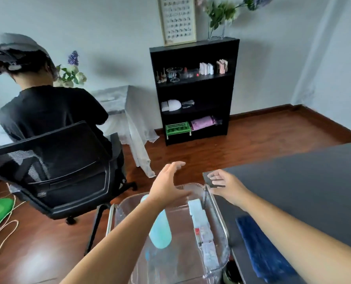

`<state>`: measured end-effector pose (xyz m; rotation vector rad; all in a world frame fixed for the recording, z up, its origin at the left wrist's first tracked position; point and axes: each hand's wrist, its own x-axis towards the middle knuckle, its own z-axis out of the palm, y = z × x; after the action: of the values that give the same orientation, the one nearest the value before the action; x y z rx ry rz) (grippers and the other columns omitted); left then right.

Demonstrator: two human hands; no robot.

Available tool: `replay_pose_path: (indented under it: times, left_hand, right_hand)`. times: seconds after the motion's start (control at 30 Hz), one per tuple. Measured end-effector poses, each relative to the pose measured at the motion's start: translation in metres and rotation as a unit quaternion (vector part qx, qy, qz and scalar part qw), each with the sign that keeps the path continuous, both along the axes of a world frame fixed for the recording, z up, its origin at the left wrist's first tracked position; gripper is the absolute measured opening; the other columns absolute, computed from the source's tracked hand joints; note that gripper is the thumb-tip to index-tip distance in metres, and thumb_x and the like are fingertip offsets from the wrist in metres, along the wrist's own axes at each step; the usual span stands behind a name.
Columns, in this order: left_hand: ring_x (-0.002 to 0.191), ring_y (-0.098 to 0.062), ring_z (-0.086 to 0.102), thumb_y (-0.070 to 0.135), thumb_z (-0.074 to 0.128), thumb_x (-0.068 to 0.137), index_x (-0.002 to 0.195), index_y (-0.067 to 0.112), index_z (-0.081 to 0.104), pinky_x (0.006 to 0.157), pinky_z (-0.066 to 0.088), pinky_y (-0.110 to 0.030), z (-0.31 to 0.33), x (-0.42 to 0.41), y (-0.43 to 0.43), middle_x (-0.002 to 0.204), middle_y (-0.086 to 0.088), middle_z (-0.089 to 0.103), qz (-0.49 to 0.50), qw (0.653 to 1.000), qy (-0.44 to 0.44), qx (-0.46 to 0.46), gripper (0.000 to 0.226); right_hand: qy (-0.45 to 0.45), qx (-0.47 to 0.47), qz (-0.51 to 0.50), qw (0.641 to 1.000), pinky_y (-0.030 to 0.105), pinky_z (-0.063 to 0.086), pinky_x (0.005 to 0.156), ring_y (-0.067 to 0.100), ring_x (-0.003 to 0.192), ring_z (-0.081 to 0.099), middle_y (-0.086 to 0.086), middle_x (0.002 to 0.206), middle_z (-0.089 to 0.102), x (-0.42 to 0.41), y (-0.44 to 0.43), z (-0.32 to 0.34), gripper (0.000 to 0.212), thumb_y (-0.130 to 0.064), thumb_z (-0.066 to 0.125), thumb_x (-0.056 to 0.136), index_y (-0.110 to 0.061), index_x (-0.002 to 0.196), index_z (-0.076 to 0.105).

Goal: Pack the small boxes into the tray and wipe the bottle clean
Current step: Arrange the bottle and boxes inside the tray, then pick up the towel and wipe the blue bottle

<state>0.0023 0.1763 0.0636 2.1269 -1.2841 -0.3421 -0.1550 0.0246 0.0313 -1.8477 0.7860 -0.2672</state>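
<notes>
**Boxes lined up in tray, bottle waiting for the cloth**

Packing looks close to done, judging by the layout. A row of small pale boxes (201, 222) sits end to end along the right wall of the clear plastic tray (191, 184). The turquoise plastic bottle (161, 232) lies on its side in the same tray, just left of the boxes and partly hidden under the left forearm. The wiping step seems not yet begun. The dark blue cloth (260, 249) lies flat on the dark bench (303, 181) to the right of the tray, and neither hand touches it.

The left hand (168, 181) hovers above the far end of the tray with fingers straight and spread, holding nothing. The right hand (225, 185) is at the near corner of the bench with fingers loosely bent. A dark shape shows between them (possibly the bench corner itself, possibly a small item), so I cannot tell whether it grips anything.

The next move probably calls for one hand to lift the bottle out and the other to fetch the cloth.
</notes>
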Motion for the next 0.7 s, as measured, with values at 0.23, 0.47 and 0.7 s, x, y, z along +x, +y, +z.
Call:
replay_pose_path:
  times: [0.23, 0.47, 0.7]
  left_hand:
    - [0.129, -0.017, 0.040, 0.040, 0.078, 0.071, 0.139, 0.029, 0.039, 0.105, 0.037, -0.033, -0.044, -0.087, -0.101, 0.138, 0.002, 0.043, -0.183, 0.975, -0.015, 0.122, 0.079]
    - [0.133, -0.023, 0.038, 0.048, 0.072, 0.075, 0.146, 0.026, 0.029, 0.107, 0.036, -0.042, -0.099, -0.150, -0.122, 0.145, -0.001, 0.039, -0.248, 0.926, -0.096, 0.268, 0.086]
    - [0.116, -0.026, 0.052, 0.041, 0.083, 0.067, 0.138, 0.020, 0.036, 0.095, 0.049, -0.042, -0.121, -0.161, -0.115, 0.127, -0.006, 0.051, -0.192, 0.935, -0.057, 0.292, 0.088]
  right_hand:
    - [0.087, -0.004, -0.122, 0.989, 0.038, 0.049, 0.094, 0.015, 0.119, 0.053, -0.003, 0.124, 0.057, -0.126, -0.039, -0.025, 0.036, -0.013, 0.072, 0.079, -0.028, 0.110, 0.059]
    - [0.214, -0.045, -0.126, 0.968, 0.027, 0.040, 0.099, 0.015, 0.128, 0.045, -0.004, 0.140, 0.049, -0.188, -0.025, -0.065, 0.057, -0.024, 0.071, 0.081, -0.025, 0.133, 0.049]
    - [0.282, -0.140, -0.100, 0.944, 0.033, 0.039, 0.104, 0.021, 0.130, 0.037, 0.002, 0.144, 0.036, -0.176, -0.005, -0.088, 0.077, -0.031, 0.073, 0.076, -0.022, 0.142, 0.036]
